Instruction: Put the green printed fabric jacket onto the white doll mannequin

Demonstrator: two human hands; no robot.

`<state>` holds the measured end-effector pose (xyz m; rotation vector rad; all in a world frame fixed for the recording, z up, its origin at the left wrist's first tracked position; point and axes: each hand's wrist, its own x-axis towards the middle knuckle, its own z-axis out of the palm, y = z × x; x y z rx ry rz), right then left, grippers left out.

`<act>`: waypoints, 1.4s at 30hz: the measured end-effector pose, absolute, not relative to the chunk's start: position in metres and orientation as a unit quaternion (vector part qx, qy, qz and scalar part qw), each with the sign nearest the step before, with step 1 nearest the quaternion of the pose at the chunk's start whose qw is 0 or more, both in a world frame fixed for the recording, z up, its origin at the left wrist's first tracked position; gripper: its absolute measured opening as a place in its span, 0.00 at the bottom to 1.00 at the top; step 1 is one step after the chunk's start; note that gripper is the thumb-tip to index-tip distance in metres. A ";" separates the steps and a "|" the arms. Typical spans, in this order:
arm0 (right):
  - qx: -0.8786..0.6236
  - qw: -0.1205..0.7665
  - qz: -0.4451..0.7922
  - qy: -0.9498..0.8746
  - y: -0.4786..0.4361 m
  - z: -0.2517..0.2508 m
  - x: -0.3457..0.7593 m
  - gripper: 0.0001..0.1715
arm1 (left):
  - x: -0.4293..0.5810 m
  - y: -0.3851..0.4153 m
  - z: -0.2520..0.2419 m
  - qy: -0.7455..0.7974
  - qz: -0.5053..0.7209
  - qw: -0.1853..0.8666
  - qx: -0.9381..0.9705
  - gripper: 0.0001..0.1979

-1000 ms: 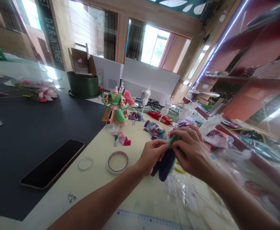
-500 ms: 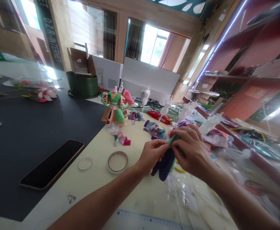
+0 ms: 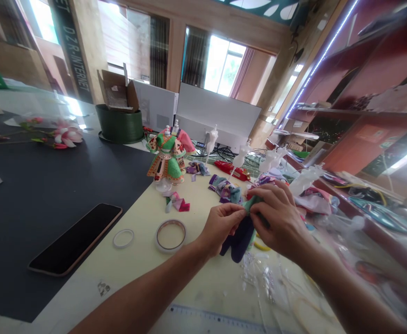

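Observation:
A small doll garment, dark purple with green parts, hangs between my hands above the table. My left hand pinches its green upper edge between thumb and fingertips. Close beside it, my right hand is closed on the same green cloth, fingers curled over the top. The fingertips of both hands almost meet, and they hide part of the garment. Behind my hands lies a bunch of purple and teal cloth. A doll form in a green and orange dress stands further back to the left.
A roll of tape, a thin white ring and a phone lie to the left. White doll forms stand behind my hands. Clear plastic packets and a ruler are in front. A red tool lies behind.

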<state>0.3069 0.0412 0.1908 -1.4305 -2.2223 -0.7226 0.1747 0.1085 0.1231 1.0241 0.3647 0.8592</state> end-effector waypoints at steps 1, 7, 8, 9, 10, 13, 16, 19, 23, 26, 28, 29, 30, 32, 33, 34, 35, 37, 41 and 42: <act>-0.511 0.201 -0.259 -0.795 0.041 0.191 0.307 0.06 | 0.175 0.108 0.123 0.169 0.396 0.770 0.472 0.13; -0.511 0.202 -0.260 -0.794 0.041 0.191 0.307 0.06 | 0.176 0.108 0.123 0.175 0.397 0.770 0.468 0.13; -0.511 0.201 -0.260 -0.794 0.041 0.191 0.308 0.06 | 0.177 0.108 0.122 0.177 0.398 0.769 0.467 0.13; -0.512 0.201 -0.260 -0.794 0.041 0.191 0.307 0.06 | 0.177 0.108 0.122 0.178 0.399 0.769 0.466 0.13; -0.513 0.200 -0.260 -0.794 0.041 0.191 0.307 0.06 | 0.178 0.108 0.122 0.179 0.401 0.769 0.465 0.13; -0.516 0.197 -0.259 -0.792 0.041 0.192 0.306 0.07 | 0.180 0.107 0.122 0.184 0.406 0.768 0.460 0.13; -0.517 0.193 -0.266 -0.790 0.040 0.191 0.305 0.07 | 0.182 0.106 0.124 0.190 0.411 0.768 0.453 0.13; -0.515 0.175 -0.291 -0.787 0.038 0.189 0.306 0.06 | 0.182 0.106 0.125 0.193 0.412 0.768 0.451 0.14; -0.506 0.156 -0.332 -0.781 0.036 0.188 0.308 0.05 | 0.182 0.106 0.124 0.199 0.416 0.765 0.450 0.14; -0.503 0.150 -0.340 -0.780 0.035 0.189 0.308 0.04 | 0.182 0.106 0.123 0.200 0.420 0.762 0.451 0.14; -0.503 0.145 -0.338 -0.782 0.035 0.190 0.307 0.04 | 0.182 0.107 0.122 0.199 0.423 0.760 0.452 0.14; -0.504 0.142 -0.338 -0.782 0.035 0.191 0.307 0.05 | 0.182 0.107 0.121 0.198 0.423 0.759 0.454 0.14; -0.504 0.139 -0.338 -0.783 0.036 0.191 0.307 0.05 | 0.182 0.107 0.121 0.197 0.424 0.758 0.455 0.15; -0.505 0.135 -0.338 -0.782 0.036 0.191 0.306 0.05 | 0.183 0.107 0.120 0.197 0.424 0.757 0.457 0.15; -0.506 0.133 -0.339 -0.782 0.036 0.190 0.306 0.04 | 0.183 0.107 0.120 0.196 0.424 0.756 0.458 0.15; -0.506 0.132 -0.339 -0.782 0.036 0.190 0.306 0.05 | 0.183 0.107 0.120 0.196 0.424 0.756 0.459 0.14; -0.505 0.132 -0.341 -0.782 0.036 0.189 0.307 0.05 | 0.183 0.107 0.120 0.196 0.424 0.755 0.460 0.14; -0.500 0.135 -0.347 -0.782 0.035 0.187 0.307 0.05 | 0.183 0.106 0.120 0.197 0.425 0.754 0.461 0.14; -0.495 0.144 -0.356 -0.779 0.034 0.185 0.309 0.05 | 0.184 0.104 0.118 0.197 0.429 0.750 0.464 0.13; -0.495 0.146 -0.358 -0.778 0.034 0.184 0.310 0.05 | 0.184 0.103 0.118 0.197 0.430 0.749 0.464 0.13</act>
